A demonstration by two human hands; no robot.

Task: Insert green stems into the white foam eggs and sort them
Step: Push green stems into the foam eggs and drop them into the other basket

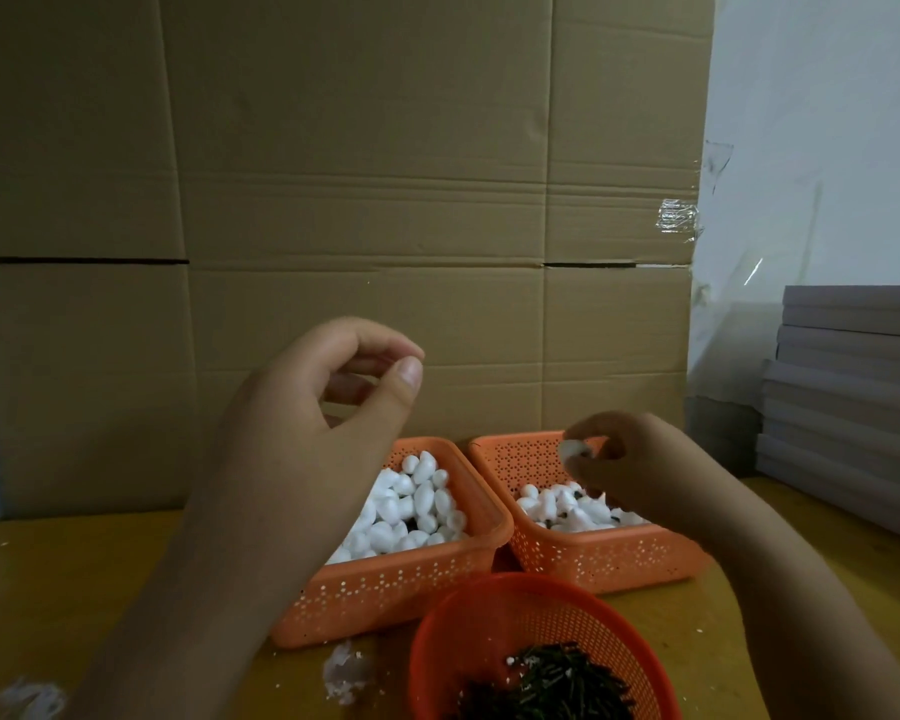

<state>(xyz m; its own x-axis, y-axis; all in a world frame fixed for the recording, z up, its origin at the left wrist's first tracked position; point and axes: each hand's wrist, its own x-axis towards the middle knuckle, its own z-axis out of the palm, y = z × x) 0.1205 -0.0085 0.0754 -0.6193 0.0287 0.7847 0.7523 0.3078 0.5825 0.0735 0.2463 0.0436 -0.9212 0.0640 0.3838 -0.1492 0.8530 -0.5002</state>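
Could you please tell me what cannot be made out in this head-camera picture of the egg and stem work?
- Foam egg in the right hand: fingers cover most of it, so any stem is hidden.
- Left hand: whether its pinched fingertips hold anything is too small to tell.
- Round basket of green stems: cut off by the bottom edge.
- Left square basket: the left forearm hides part of it.
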